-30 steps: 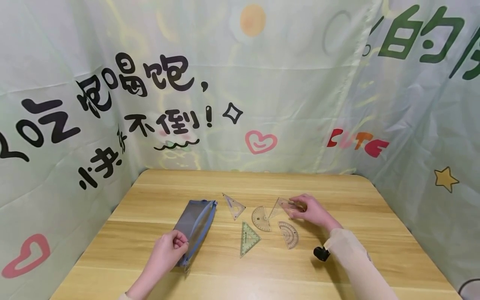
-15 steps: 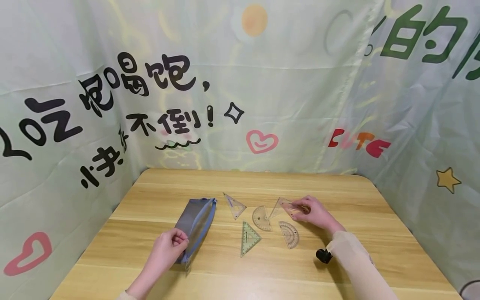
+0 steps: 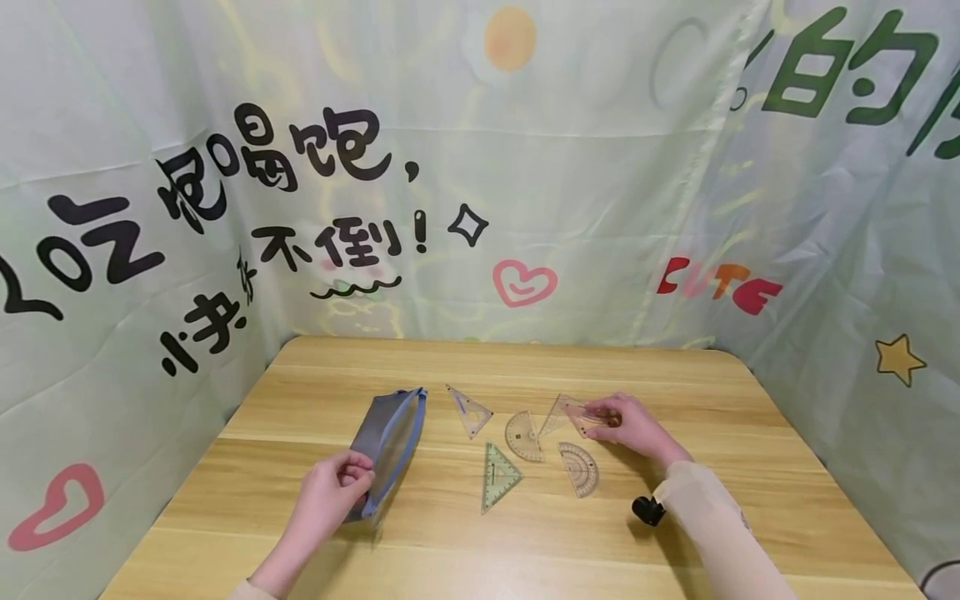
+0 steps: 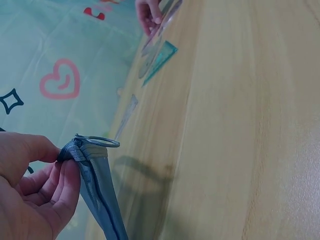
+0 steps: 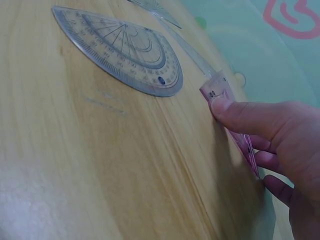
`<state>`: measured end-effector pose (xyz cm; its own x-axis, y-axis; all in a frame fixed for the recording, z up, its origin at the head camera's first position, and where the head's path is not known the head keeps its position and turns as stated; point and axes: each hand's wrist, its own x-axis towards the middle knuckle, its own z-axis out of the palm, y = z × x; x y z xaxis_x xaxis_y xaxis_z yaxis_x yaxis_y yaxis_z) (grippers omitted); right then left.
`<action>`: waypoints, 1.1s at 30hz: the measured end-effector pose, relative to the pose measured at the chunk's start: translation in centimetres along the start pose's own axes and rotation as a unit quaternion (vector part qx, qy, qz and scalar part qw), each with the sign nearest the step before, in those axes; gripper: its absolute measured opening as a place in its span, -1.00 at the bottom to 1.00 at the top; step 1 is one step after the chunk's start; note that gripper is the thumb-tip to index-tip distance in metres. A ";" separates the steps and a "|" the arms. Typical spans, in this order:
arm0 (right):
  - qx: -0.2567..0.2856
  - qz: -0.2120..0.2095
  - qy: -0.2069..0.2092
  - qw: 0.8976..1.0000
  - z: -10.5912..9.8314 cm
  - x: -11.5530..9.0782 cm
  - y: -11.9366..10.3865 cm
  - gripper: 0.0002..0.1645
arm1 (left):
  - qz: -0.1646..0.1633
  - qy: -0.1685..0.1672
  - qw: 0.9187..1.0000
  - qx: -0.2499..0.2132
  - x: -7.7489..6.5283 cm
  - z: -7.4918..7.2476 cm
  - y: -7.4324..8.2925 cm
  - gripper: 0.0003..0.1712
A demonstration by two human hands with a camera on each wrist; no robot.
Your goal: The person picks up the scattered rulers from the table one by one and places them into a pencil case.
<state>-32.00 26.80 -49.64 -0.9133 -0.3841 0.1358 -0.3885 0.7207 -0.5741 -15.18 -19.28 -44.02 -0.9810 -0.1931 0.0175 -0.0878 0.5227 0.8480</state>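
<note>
My left hand pinches the near end of a blue-grey zippered pencil pouch, whose mouth gapes toward the right. In the left wrist view, thumb and fingers grip the pouch's corner beside a ring on the zipper. My right hand holds a pink-tinted set square between thumb and fingers, at the right of the group. In the right wrist view the set square is tilted up, partly hidden by the thumb. A clear set square lies just left of it. One protractor is near the right hand.
Between pouch and right hand lie another protractor, a green set square and a lilac set square. The wooden table has printed cloth curtains behind it and at both sides.
The left hand has raised and tilted the pouch a little, its near end moving up and its mouth standing wider. The right hand keeps the pink set square and has barely moved.
</note>
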 end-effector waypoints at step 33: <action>0.028 0.026 0.001 0.999 0.0 0.0 -0.9 -0.50 | 0.012 0.027 0.999 -0.029 1.0 -1.3 0.4 -0.67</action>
<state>-31.69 26.20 -49.12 -0.9321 -0.3463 0.1063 -0.3336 0.7063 -0.6244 -15.94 -20.35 -43.03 -0.9717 -0.2270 0.0647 -0.0533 0.4782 0.8766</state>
